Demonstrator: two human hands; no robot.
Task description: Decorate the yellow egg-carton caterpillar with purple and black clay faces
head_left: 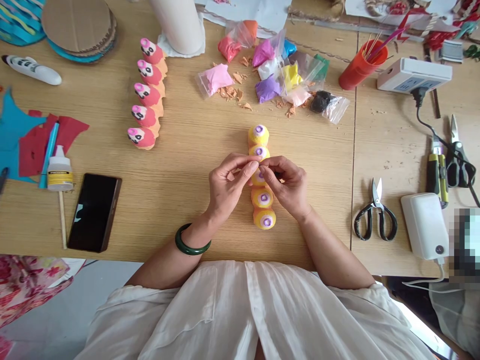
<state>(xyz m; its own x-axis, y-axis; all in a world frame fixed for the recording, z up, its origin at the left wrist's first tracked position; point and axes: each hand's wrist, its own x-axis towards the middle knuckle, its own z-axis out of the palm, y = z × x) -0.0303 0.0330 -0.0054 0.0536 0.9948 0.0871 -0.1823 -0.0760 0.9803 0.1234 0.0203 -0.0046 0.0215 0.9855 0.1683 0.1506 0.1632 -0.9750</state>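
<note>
A row of several yellow and orange clay figures [262,198] with purple and white eye discs lies on the wooden table [187,165] in front of me. My left hand [228,187] and my right hand [287,185] meet over the row's middle figure, fingertips pinched together on a tiny bit I cannot make out. A green bangle sits on my left wrist. To the left stands a second row of pink figures [147,95] with white and black eyes.
Small bags of coloured clay [277,70] lie beyond the figures. A phone [93,211] and a glue bottle [59,172] are at left. Scissors [376,212], pliers [438,170], a white charger [423,225], a power strip [412,75] and a red cup [360,67] are at right.
</note>
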